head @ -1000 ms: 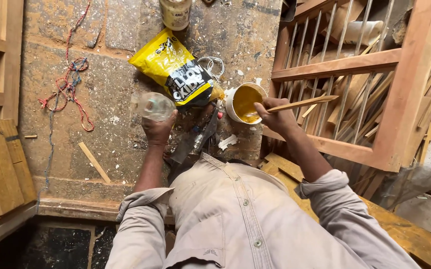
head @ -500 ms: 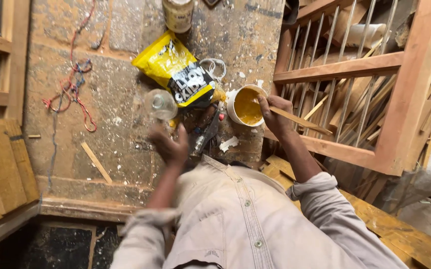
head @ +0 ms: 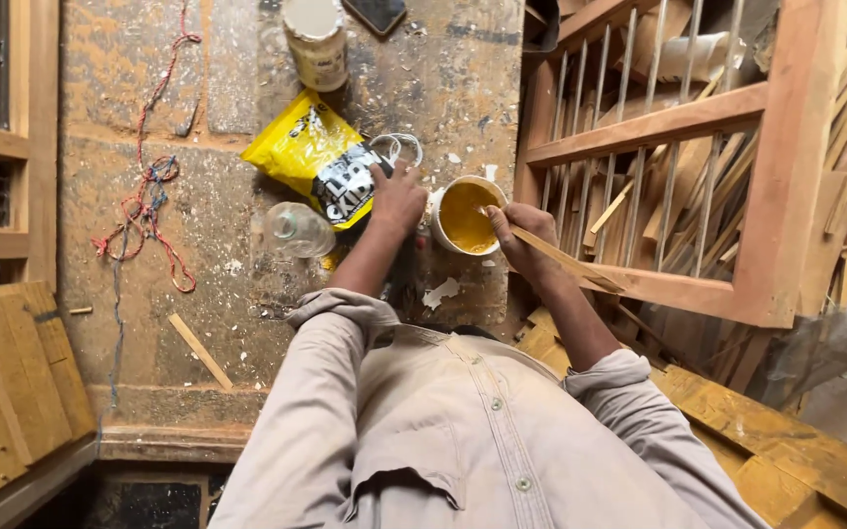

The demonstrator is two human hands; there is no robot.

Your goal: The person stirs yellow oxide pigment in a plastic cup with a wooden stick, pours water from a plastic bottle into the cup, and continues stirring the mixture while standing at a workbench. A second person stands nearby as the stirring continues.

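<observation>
A red cord (head: 154, 196) trails down the dusty worktop (head: 149, 88) at far left. A clear jar (head: 298, 230) lies tipped beside the yellow bag (head: 301, 152). The left hand (head: 399, 199) rests on the bag's dark end, fingers closed. The right hand (head: 518, 238) grips a wooden stick (head: 565, 263), its long axis slanting from the yellow-filled cup (head: 468, 216) toward the near right, beside the barred wooden frame (head: 678, 127).

Pouch (head: 311, 162) left of cup (head: 468, 216); wood frame (head: 683, 157) on cup's right.

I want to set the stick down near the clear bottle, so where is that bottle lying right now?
In the head view the clear bottle lies on its side on the dusty floor, left of the left hand, just below the yellow bag.
</observation>
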